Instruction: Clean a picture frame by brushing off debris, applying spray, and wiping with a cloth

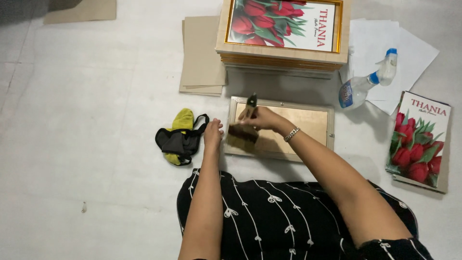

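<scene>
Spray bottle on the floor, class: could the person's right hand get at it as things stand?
Probably yes. The spray bottle lies uncovered on white paper beyond the frame, nothing between. But the right hand holds a paintbrush, so it isn't free.

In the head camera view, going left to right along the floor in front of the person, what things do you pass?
Yellow cloth with black mask → left hand → paintbrush held in the right hand → picture frame lying flat → spray bottle → tulip prints stack.
</scene>
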